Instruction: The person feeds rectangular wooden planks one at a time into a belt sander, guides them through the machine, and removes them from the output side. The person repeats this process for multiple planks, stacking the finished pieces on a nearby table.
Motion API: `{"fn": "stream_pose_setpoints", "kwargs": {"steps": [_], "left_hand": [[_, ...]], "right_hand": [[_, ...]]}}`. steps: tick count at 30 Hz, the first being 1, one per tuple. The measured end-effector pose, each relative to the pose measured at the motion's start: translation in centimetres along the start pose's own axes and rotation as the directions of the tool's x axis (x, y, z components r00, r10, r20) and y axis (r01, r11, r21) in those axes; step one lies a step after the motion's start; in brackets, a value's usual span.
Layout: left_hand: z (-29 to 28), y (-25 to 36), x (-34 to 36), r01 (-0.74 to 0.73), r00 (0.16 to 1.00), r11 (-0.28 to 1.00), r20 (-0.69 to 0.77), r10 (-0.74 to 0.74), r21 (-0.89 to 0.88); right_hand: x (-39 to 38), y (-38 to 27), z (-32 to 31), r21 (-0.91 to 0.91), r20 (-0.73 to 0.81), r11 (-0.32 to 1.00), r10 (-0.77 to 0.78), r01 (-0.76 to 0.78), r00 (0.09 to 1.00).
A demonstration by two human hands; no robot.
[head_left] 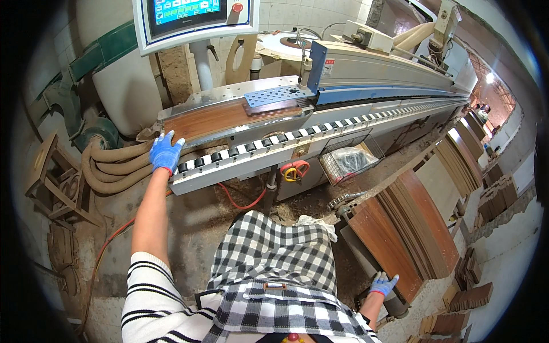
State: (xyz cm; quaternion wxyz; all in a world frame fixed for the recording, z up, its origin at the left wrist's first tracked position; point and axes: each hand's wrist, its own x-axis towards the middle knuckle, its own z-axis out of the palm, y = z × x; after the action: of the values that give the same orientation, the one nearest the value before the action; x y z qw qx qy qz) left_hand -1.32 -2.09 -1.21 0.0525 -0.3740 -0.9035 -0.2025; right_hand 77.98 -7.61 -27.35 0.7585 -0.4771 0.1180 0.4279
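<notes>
Right up close, the checked apron (274, 257) fills the near side of the roller rail (251, 147). Over to the rail's near right, here's the blue-gloved right hand (384, 284), fingers spread, grip open, at the end of a brown board (380, 237) topping a stack. Now the left hand (166, 153), gloved too, at the rail's left end: open grip, fingertips at the corner of the wooden panel (211, 121). That panel lies just behind the rail, partly under a perforated blue plate (274, 96). Farther behind the rail, a lit screen (186, 12)!
</notes>
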Motion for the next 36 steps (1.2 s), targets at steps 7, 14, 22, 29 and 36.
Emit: {"fn": "stream_pose_setpoints", "kwargs": {"steps": [7, 14, 22, 29, 36], "left_hand": [[1.3, 3.9, 0.2, -0.058, 0.998, 0.991, 0.009, 0.057, 0.121], [3.9, 9.7, 0.9, -0.103, 0.995, 0.99, 0.019, 0.102, 0.093], [3.9, 9.3, 1.0, -0.263, 0.962, 0.955, 0.043, 0.271, -0.141], [1.9, 7.1, -2.1, -0.353, 0.926, 0.885, 0.024, 0.377, -0.304], [-0.1, 6.8, -7.4, -0.633, 0.774, 0.722, -0.214, 0.596, -0.279]], "right_hand": [[0.4, -0.2, 0.1, 0.025, -0.027, 1.0, 0.019, -0.018, 0.999], [1.9, -1.1, -2.0, 0.096, 0.011, 0.993, 0.061, -0.062, 0.998], [-4.6, -1.8, -1.5, -0.087, 0.207, 0.995, -0.037, 0.056, 0.978], [-11.8, -0.1, 6.7, -0.045, 0.559, 0.991, 0.128, -0.124, 0.819], [-20.2, 8.0, 20.3, -0.274, 0.719, 0.939, 0.342, -0.207, 0.605]]}}
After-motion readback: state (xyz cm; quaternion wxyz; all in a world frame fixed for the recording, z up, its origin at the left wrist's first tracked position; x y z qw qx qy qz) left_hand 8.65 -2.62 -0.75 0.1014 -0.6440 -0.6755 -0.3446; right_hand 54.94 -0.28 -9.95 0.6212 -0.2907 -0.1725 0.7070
